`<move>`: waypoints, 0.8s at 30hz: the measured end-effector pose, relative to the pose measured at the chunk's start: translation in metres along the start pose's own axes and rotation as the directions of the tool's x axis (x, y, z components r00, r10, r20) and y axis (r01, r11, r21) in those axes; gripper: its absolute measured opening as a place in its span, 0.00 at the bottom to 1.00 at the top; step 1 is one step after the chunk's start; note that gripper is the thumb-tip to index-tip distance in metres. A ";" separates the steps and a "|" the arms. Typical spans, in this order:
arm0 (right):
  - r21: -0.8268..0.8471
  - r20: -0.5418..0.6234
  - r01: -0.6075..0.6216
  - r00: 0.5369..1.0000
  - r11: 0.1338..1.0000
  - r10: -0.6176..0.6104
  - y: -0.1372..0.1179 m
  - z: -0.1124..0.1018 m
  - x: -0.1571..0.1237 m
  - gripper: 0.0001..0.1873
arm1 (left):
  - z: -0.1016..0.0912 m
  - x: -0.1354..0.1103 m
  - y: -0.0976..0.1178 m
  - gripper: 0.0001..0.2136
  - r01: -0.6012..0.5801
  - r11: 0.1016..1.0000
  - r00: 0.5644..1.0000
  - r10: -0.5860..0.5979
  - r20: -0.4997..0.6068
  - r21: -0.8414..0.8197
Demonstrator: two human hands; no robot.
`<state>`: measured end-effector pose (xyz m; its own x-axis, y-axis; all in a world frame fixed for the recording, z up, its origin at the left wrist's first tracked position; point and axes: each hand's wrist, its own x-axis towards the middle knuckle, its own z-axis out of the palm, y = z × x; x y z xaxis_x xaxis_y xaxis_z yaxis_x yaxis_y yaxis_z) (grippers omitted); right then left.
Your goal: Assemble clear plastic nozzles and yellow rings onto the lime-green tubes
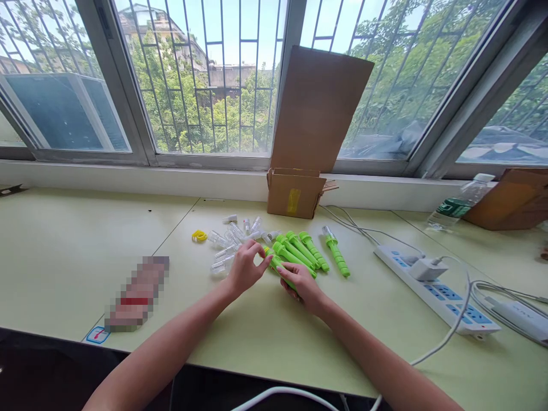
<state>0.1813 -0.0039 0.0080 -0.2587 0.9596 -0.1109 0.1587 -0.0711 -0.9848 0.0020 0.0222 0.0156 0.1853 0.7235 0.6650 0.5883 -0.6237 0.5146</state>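
Left hand and right hand around green tube

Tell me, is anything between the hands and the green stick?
Nothing visible. The left hand pinches the top of the green ribbed plastic stick, and the right hand holds its lower end.

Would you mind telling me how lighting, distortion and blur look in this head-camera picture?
Head view: bright daylight through the window, faint shadows on the table; wide-angle bowing at the edges; a pixelated patch left of the left hand; right hand and green tube sharp.
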 end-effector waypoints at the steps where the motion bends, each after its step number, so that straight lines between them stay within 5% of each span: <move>1: 0.002 0.001 0.001 1.000 1.000 -0.001 0.000 0.000 0.000 0.19 | 0.000 0.000 0.000 0.08 -0.001 1.000 1.000 0.001 0.002 0.001; 24: -0.028 0.004 -0.011 1.000 1.000 0.011 0.000 0.000 0.001 0.20 | 0.002 -0.002 -0.002 0.08 -0.006 1.000 1.000 0.006 0.013 0.014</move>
<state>0.1808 -0.0031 0.0082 -0.2607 0.9576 -0.1226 0.1886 -0.0740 -0.9793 0.0023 0.0225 0.0126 0.1988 0.7234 0.6612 0.5977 -0.6242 0.5031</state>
